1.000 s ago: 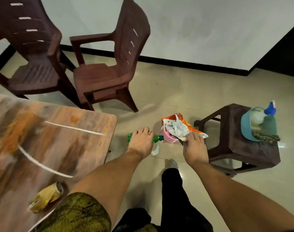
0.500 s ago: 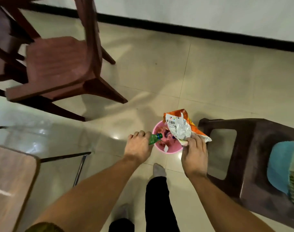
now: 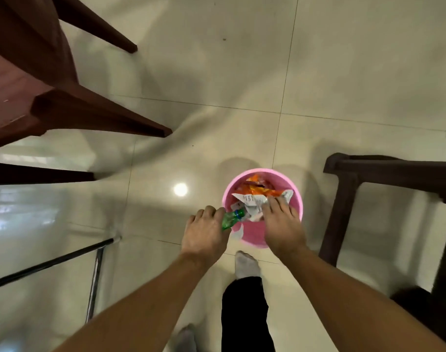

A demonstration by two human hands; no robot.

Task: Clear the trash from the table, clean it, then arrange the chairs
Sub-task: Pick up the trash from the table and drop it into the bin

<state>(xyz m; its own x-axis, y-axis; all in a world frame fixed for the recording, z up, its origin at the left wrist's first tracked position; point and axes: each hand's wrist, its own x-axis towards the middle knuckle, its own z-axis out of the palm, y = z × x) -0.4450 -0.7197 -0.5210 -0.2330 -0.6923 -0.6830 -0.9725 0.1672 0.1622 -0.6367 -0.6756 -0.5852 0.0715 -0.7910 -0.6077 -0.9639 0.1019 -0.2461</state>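
left hand grips green bottle | right hand on wrapper, pinch or press unclear | risk: bottle clips pink bin rim, rolls off

Dark stool on rt, glossy tiled floor.

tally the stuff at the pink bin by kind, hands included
hands: 2 (left hand grips the bottle, right hand holds the wrapper)
green bottle: 1
snack wrapper in hand: 1
pink bin: 1
total: 5
other scraps inside the bin are too jumbled to count
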